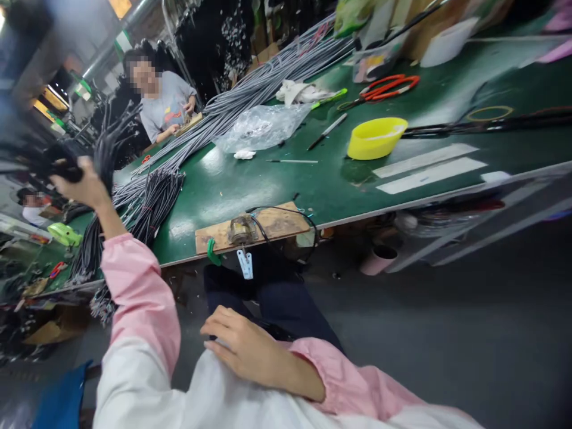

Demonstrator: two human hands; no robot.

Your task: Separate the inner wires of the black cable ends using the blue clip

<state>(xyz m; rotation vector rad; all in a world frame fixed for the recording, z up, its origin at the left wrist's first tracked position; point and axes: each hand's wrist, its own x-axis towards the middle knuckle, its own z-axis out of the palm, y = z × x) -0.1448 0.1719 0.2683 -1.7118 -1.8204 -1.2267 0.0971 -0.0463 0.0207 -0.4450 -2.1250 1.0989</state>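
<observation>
Up left, left hand (84,187) raised, fingers clamped on bundle of black cables (58,162) above green worktable (232,185). Right hand (243,345) rests on lap, fingers loosely apart, holding nothing.

My left hand (83,185) is raised high, arm stretched up and fingers closed in a fist. My right hand (243,345) rests low on my lap, fingers loosely curled.
</observation>
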